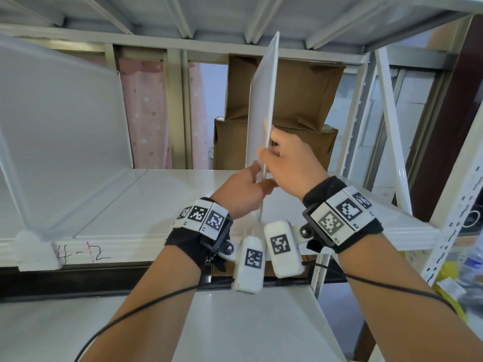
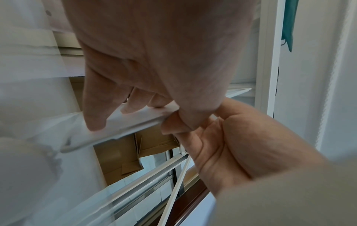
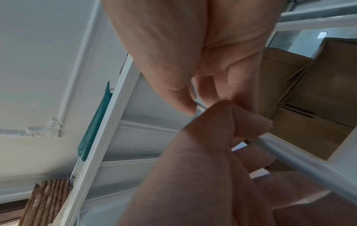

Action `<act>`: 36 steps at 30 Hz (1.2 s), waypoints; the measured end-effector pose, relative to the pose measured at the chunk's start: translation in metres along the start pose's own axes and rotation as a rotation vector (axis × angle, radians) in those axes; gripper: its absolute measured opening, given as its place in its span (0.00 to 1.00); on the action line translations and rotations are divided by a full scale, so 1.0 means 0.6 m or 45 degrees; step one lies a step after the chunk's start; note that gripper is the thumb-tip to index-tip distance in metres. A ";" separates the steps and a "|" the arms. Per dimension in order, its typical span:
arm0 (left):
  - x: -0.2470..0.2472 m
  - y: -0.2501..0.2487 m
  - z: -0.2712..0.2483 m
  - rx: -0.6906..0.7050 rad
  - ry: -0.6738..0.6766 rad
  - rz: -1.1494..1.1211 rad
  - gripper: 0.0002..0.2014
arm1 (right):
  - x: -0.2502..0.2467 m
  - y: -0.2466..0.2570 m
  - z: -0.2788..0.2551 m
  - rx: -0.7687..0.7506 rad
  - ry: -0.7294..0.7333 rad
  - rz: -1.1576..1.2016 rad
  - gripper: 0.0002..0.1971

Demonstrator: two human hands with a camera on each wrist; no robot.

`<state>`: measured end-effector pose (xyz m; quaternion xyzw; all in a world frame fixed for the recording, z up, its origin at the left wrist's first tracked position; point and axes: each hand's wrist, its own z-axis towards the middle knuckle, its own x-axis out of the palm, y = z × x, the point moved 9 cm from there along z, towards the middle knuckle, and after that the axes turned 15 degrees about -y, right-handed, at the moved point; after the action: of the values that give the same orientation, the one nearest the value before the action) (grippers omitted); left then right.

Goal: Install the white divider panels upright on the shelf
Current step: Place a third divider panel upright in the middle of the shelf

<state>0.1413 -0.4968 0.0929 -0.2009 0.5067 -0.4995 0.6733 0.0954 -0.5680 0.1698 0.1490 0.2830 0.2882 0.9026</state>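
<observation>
A white divider panel (image 1: 261,100) stands nearly upright and edge-on over the middle of the white shelf (image 1: 156,194), leaning slightly right at the top. My left hand (image 1: 251,181) grips its lower front edge from the left. My right hand (image 1: 277,155) pinches the same edge just above, thumb on the left face. In the left wrist view the left hand (image 2: 108,110) curls over the panel edge (image 2: 135,122); in the right wrist view the right hand (image 3: 193,94) pinches the panel edge (image 3: 289,160). The panel's bottom corner is hidden behind my wrists.
Another white divider (image 1: 60,121) stands on the shelf at the left, its foot clipped on the front lip (image 1: 31,241). Brown cardboard boxes (image 1: 300,100) sit behind the shelf. The upper shelf's underside (image 1: 183,22) is close above. A white upright post (image 1: 457,205) bounds the right.
</observation>
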 end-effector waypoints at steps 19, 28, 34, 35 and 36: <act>-0.001 0.014 0.006 0.072 -0.058 0.527 0.26 | -0.003 -0.002 -0.015 0.070 0.000 -0.127 0.17; 0.010 -0.020 -0.014 0.209 0.047 0.744 0.16 | 0.011 0.003 -0.017 0.087 0.056 -0.209 0.17; 0.022 -0.020 -0.010 0.178 0.118 0.736 0.18 | 0.006 -0.019 -0.019 0.157 0.018 -0.244 0.11; 0.023 -0.020 -0.009 0.189 0.117 0.743 0.19 | 0.005 -0.021 -0.020 0.168 0.009 -0.244 0.11; 0.023 -0.020 -0.009 0.196 0.118 0.745 0.19 | 0.004 -0.023 -0.020 0.176 0.002 -0.244 0.11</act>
<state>0.1306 -0.5127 0.0929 0.0279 0.5339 -0.3299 0.7780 0.0957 -0.5763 0.1532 0.1827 0.3158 0.1804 0.9134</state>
